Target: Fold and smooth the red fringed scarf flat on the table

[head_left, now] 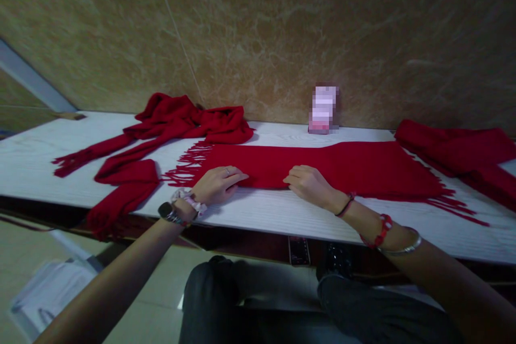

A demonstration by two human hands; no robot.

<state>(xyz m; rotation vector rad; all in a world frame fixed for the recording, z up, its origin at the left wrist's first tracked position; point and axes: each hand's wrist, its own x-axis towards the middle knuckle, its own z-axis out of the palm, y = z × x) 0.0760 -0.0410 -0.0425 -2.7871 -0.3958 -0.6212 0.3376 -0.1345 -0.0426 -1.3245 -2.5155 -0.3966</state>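
A red fringed scarf [363, 169] lies flat and lengthwise in front of me, its fringe spread at both ends. My left hand [217, 183] is closed on its near edge, left of the middle, fingers pointing right. Further along the same edge, my right hand [308, 185] pinches the cloth with curled fingers. A short stretch of scarf lies between the two hands. The fingertips are partly hidden against the fabric.
A crumpled red scarf [173, 118] lies at the left, one part hanging over the white table's [258, 209] front edge. Another red scarf [455, 148] is bunched at the right. A blurred-out upright object [323, 110] stands by the tiled wall [258, 37]. Below lies a phone [299, 251].
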